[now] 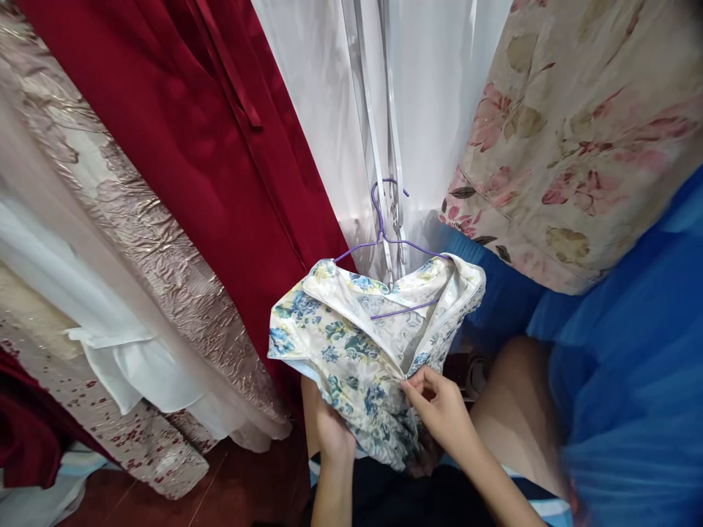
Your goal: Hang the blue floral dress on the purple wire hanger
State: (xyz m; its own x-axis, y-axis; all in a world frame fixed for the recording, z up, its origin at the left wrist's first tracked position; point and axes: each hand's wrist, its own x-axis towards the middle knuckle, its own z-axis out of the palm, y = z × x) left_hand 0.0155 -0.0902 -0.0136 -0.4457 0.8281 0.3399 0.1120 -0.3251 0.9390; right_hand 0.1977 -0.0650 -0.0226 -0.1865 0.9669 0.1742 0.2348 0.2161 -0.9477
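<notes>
A white floral dress point(351, 351) with blue, green and yellow flowers hangs on a purple wire hanger point(381, 227), above my lap. Its neckline falls open in a deep V, showing the inside of the cloth. At the bottom of that V, my right hand point(439, 406) pinches the edge of the opening between thumb and fingertips; whether a small fastener is in the pinch I cannot make out. My left hand point(334, 435) holds the dress from below at its left side, with the fingers hidden behind the fabric.
Long garments hang around: a dark red one point(181, 139), a white one with ribbons point(313, 80), a beige floral one point(582, 146) and a textured pink one point(148, 212). Blue fabric point(631, 351) hangs close on the right. Reddish floor tiles point(231, 483) show at lower left.
</notes>
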